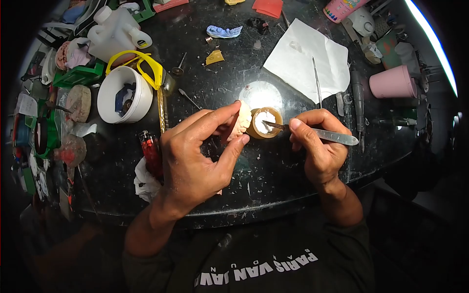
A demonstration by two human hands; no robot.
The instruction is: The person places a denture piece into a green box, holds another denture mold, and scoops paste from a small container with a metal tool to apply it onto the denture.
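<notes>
Between its thumb and fingertips, my left hand (pixel 198 154) grips a cream-coloured dental model (pixel 241 121) with a pinkish base, tilted on edge beside a small tan jar. The jar (pixel 276 117) holds white material (pixel 264 118). My right hand (pixel 323 144) is closed round a metal spatula (pixel 336 136), whose dark tip is in the white material. A round lit patch lies on the dark table just behind the jar.
On the dark table (pixel 273 180) are a white tub (pixel 141 105), yellow glasses (pixel 157 68) and a red lighter (pixel 150 151) at left. White paper (pixel 303 58) with a thin tool lies behind. A handpiece (pixel 358 93) and pink cup (pixel 391 83) are at right.
</notes>
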